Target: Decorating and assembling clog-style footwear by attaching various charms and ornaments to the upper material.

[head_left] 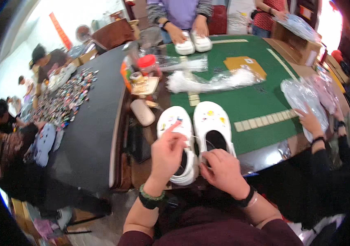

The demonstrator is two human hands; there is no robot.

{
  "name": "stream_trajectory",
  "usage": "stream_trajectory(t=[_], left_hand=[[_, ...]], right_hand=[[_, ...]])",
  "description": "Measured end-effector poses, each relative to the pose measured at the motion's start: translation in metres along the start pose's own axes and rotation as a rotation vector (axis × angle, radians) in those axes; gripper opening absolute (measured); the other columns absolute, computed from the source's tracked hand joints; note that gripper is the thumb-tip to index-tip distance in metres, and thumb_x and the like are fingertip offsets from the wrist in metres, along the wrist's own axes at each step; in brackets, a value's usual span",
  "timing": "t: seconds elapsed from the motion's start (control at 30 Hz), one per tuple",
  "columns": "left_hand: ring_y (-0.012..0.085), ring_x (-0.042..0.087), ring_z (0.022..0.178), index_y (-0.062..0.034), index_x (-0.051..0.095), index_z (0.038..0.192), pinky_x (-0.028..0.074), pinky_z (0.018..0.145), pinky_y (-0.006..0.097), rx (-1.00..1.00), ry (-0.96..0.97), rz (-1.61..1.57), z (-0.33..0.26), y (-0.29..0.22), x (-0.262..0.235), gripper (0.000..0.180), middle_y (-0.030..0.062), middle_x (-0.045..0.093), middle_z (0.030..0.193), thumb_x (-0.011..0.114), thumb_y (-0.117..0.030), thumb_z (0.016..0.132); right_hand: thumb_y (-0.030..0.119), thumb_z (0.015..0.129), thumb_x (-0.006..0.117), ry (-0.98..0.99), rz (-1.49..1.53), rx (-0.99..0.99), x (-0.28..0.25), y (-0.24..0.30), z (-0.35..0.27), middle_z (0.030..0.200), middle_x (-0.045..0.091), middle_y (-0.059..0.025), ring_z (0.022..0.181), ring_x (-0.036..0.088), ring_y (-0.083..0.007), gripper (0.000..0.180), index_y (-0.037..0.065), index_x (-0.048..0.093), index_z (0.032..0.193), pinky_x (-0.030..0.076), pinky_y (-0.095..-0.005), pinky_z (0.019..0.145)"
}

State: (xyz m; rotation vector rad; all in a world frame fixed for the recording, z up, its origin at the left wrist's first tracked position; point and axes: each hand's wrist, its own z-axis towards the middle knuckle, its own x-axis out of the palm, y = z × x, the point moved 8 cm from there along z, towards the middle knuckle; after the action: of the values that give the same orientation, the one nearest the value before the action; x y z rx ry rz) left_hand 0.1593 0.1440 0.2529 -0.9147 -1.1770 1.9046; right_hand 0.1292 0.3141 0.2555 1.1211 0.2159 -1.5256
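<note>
A pair of white clogs lies before me, toes pointing away, with small colourful charms on the tops. My left hand is over the left clog; its index finger stretches toward the charms while its thumb and other fingers pinch together. A thin white tie runs between the clogs from these fingers. At the opening of the right clog, my right hand has its fingers bent together, and a thin strand from the dark inside leads to them. The fingertips are partly hidden.
Bundles of white ties in clear plastic lie across the green mat. Left are a red-lidded jar and a pale oblong case. A co-worker's hands hold white clogs opposite. Another person's hand touches plastic bags at right.
</note>
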Motion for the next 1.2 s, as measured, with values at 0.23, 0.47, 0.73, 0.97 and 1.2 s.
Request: stream_trajectory(t=[0.23, 0.47, 0.73, 0.97, 1.2], left_hand=[[0.007, 0.061, 0.068, 0.0009, 0.073, 0.109, 0.05, 0.063, 0.023, -0.032, 0.038, -0.107, 0.004, -0.002, 0.018, 0.017, 0.0035, 0.069, 0.081, 0.06, -0.003, 0.098], [0.0164, 0.067, 0.072, 0.0008, 0.075, 0.1, 0.052, 0.067, 0.028, 0.161, 0.137, -0.113, 0.001, 0.001, 0.044, 0.013, 0.0109, 0.073, 0.086, 0.068, -0.005, 0.091], [0.0232, 0.067, 0.078, -0.0014, 0.076, 0.096, 0.051, 0.071, 0.033, 0.265, 0.139, -0.098, -0.004, -0.009, 0.042, 0.013, 0.0112, 0.07, 0.086, 0.074, -0.011, 0.087], [0.0219, 0.065, 0.082, -0.0021, 0.076, 0.099, 0.051, 0.075, 0.031, 0.299, 0.167, -0.204, -0.005, -0.01, 0.041, 0.015, 0.0102, 0.069, 0.088, 0.074, -0.01, 0.087], [0.022, 0.069, 0.084, -0.0021, 0.075, 0.104, 0.052, 0.078, 0.032, 0.151, 0.115, -0.156, -0.004, 0.001, 0.039, 0.018, 0.0108, 0.073, 0.094, 0.072, -0.011, 0.089]], right_hand=[[0.013, 0.082, 0.074, -0.051, -0.015, -0.011, -0.001, 0.002, -0.006, 0.088, 0.063, -0.0126, 0.079, 0.064, -0.0326, 0.024, 0.005, 0.063, 0.101, 0.051, -0.0425, 0.067], [0.011, 0.084, 0.07, -0.01, 0.02, 0.055, 0.002, -0.004, -0.009, 0.094, 0.063, -0.0145, 0.084, 0.064, -0.0343, 0.024, 0.003, 0.062, 0.105, 0.051, -0.0422, 0.071], [0.001, 0.085, 0.065, -0.182, 0.183, 0.356, -0.023, -0.039, 0.0, 0.126, 0.05, -0.0188, 0.091, 0.061, -0.0337, 0.033, 0.0, 0.055, 0.116, 0.051, -0.0414, 0.079], [0.0, 0.086, 0.064, -0.152, 0.171, -0.001, -0.01, -0.023, 0.019, 0.109, 0.059, -0.0193, 0.1, 0.06, -0.0376, 0.029, 0.002, 0.058, 0.114, 0.047, -0.0423, 0.09], [0.001, 0.09, 0.065, -0.177, 0.233, 0.101, -0.007, -0.03, 0.014, 0.083, 0.062, -0.015, 0.075, 0.063, -0.0309, 0.005, 0.0, 0.063, 0.095, 0.049, -0.0369, 0.069]])
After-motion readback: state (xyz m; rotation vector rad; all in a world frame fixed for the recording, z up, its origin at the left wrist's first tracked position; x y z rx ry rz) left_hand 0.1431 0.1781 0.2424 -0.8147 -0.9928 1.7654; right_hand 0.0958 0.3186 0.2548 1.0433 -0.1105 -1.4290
